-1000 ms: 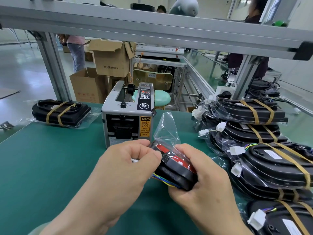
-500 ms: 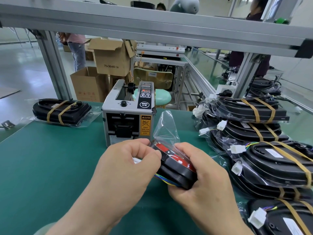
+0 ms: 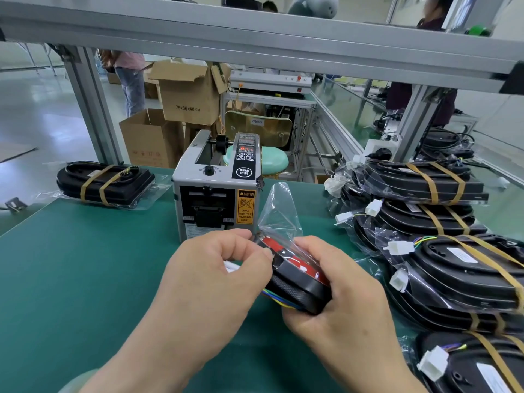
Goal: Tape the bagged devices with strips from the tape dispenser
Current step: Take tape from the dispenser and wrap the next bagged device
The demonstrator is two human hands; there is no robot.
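Barely any change vs 0.5 s ago: bagged device point(image 3: 297, 282) is in the same spot, held over the green mat point(image 3: 71, 279) just in front of the tape dispenser point(image 3: 217, 188). Left hand point(image 3: 215, 279) pinches its left end, right hand point(image 3: 340, 302) grips its right side. Loose bag end sticks up.

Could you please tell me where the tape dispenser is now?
In the head view the tape dispenser stands mid-table on the green mat, just beyond the bagged device and left of the stack of taped devices.
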